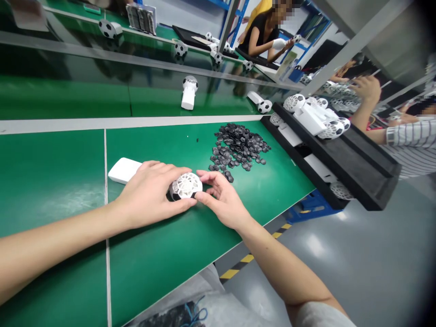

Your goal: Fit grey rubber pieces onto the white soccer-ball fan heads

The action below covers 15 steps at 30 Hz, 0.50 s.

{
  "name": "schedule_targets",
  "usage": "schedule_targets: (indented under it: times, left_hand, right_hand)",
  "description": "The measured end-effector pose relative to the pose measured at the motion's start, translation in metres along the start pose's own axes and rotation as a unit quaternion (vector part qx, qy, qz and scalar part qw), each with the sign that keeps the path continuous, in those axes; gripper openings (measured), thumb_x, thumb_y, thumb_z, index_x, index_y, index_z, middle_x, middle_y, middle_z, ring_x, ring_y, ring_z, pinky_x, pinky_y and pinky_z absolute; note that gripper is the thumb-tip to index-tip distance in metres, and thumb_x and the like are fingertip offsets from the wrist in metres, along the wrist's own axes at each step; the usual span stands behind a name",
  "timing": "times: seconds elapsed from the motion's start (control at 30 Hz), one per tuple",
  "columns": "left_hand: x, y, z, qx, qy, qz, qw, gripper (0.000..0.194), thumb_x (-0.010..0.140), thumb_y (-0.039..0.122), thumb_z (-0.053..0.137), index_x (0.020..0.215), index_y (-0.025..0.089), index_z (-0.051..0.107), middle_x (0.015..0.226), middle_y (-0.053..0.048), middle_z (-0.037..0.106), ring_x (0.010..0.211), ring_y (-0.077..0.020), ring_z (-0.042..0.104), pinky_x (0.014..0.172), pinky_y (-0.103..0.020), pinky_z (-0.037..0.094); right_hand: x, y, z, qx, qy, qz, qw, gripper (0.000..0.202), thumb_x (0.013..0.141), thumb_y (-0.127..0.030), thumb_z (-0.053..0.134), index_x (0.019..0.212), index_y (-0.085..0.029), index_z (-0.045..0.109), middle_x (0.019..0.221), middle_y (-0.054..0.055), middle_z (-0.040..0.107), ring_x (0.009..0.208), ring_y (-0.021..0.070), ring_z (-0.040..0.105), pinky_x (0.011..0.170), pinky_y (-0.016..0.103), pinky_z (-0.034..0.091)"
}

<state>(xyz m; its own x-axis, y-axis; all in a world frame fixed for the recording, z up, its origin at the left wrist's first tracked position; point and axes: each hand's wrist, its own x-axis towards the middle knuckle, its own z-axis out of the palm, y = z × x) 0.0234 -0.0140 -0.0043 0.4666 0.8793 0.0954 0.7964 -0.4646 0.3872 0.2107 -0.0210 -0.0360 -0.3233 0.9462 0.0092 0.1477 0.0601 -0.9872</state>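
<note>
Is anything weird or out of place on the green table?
One little thing: a tiny dark speck lies by itself on the green table, apart from the loose heap of black pieces, so it looks stray. I see nothing clearly broken.

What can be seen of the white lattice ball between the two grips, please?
The white lattice ball looks like plastic: an open web facing up, dark patches on its lower side. It is over the green table, near the black pieces. The left grip curls round its left side; the right grip touches its right edge. A white body beyond the left grip may join it; the connection is hidden.
</note>
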Motion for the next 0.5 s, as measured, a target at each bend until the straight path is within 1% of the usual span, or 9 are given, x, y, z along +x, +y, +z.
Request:
schedule_targets:
  times: [0.13, 0.17, 0.23, 0.27, 0.3, 0.33, 0.37, 0.43, 0.5]
  left_hand:
    - [0.002, 0.001, 0.000, -0.006, 0.014, 0.003, 1.000, 0.052, 0.072, 0.053, 0.052, 0.114, 0.021, 0.056, 0.106, -0.006, 0.064, 0.096, -0.0252, 0.056, 0.085, -0.040, 0.037]
    - [0.002, -0.001, -0.002, -0.012, 0.009, 0.007, 1.000, 0.052, 0.072, 0.052, 0.052, 0.113, 0.021, 0.056, 0.106, -0.006, 0.064, 0.096, -0.0251, 0.056, 0.086, -0.040, 0.037]
    - [0.003, -0.005, -0.005, -0.033, -0.021, 0.024, 0.999, 0.051, 0.071, 0.052, 0.054, 0.114, 0.023, 0.056, 0.108, -0.005, 0.063, 0.100, -0.0249, 0.054, 0.090, -0.040, 0.037]
    - [0.003, -0.008, -0.007, -0.043, -0.043, 0.039, 0.997, 0.053, 0.071, 0.053, 0.055, 0.115, 0.025, 0.056, 0.109, -0.005, 0.062, 0.103, -0.0250, 0.053, 0.093, -0.041, 0.035]
    - [0.002, -0.011, -0.009, -0.051, -0.064, 0.052, 0.995, 0.054, 0.070, 0.054, 0.056, 0.117, 0.026, 0.055, 0.111, -0.004, 0.061, 0.106, -0.0256, 0.051, 0.098, -0.043, 0.032]
    - [0.000, -0.013, -0.010, -0.054, -0.077, 0.059, 0.994, 0.055, 0.070, 0.055, 0.056, 0.119, 0.028, 0.054, 0.114, -0.004, 0.060, 0.111, -0.0267, 0.048, 0.101, -0.046, 0.028]
    - [-0.002, -0.013, -0.009, -0.053, -0.080, 0.057, 0.994, 0.057, 0.070, 0.057, 0.056, 0.121, 0.030, 0.053, 0.117, -0.005, 0.058, 0.116, -0.0283, 0.045, 0.104, -0.050, 0.024]
    - [-0.007, -0.012, -0.006, -0.042, -0.061, 0.028, 0.997, 0.065, 0.069, 0.063, 0.056, 0.125, 0.031, 0.049, 0.124, -0.006, 0.054, 0.126, -0.0322, 0.034, 0.105, -0.055, 0.018]
    - [-0.010, -0.008, -0.001, -0.024, -0.034, -0.007, 0.999, 0.072, 0.067, 0.068, 0.054, 0.126, 0.028, 0.048, 0.125, -0.009, 0.053, 0.130, -0.0343, 0.026, 0.106, -0.057, 0.015]
  right_hand:
    - [0.001, -0.006, 0.002, 0.045, -0.023, 0.015, 0.999, 0.034, 0.072, -0.028, 0.066, 0.098, -0.021, 0.045, 0.103, 0.006, 0.061, 0.098, 0.0156, 0.058, 0.078, 0.028, 0.049]
    - [0.001, -0.007, 0.000, 0.041, -0.028, 0.016, 0.999, 0.033, 0.072, -0.028, 0.066, 0.097, -0.021, 0.045, 0.103, 0.006, 0.062, 0.097, 0.0153, 0.059, 0.078, 0.028, 0.049]
    - [0.001, -0.007, -0.011, 0.002, -0.031, 0.016, 0.999, 0.026, 0.075, -0.029, 0.062, 0.095, -0.021, 0.049, 0.101, 0.005, 0.062, 0.093, 0.0146, 0.060, 0.077, 0.028, 0.050]
    - [0.001, -0.006, -0.019, -0.038, -0.012, 0.010, 0.999, 0.020, 0.077, -0.030, 0.060, 0.093, -0.020, 0.053, 0.098, 0.004, 0.063, 0.089, 0.0141, 0.060, 0.075, 0.028, 0.050]
    - [0.000, -0.005, -0.030, -0.092, 0.023, 0.002, 0.995, 0.014, 0.078, -0.030, 0.058, 0.088, -0.020, 0.056, 0.093, 0.003, 0.063, 0.084, 0.0137, 0.059, 0.073, 0.028, 0.049]
    - [0.000, -0.002, -0.041, -0.155, 0.069, -0.009, 0.985, 0.011, 0.079, -0.030, 0.057, 0.084, -0.020, 0.058, 0.088, 0.003, 0.062, 0.079, 0.0134, 0.058, 0.071, 0.028, 0.049]
    - [0.000, 0.001, -0.052, -0.220, 0.116, -0.019, 0.968, 0.011, 0.079, -0.030, 0.057, 0.079, -0.019, 0.059, 0.083, 0.002, 0.061, 0.074, 0.0132, 0.057, 0.070, 0.028, 0.048]
    - [-0.001, 0.007, -0.070, -0.320, 0.171, -0.024, 0.932, 0.010, 0.077, -0.029, 0.059, 0.077, -0.019, 0.061, 0.080, 0.002, 0.059, 0.069, 0.0129, 0.053, 0.070, 0.029, 0.047]
    - [0.000, 0.014, -0.080, -0.370, 0.177, -0.007, 0.912, 0.012, 0.075, -0.031, 0.062, 0.079, -0.020, 0.062, 0.082, 0.002, 0.059, 0.066, 0.0128, 0.052, 0.069, 0.030, 0.046]
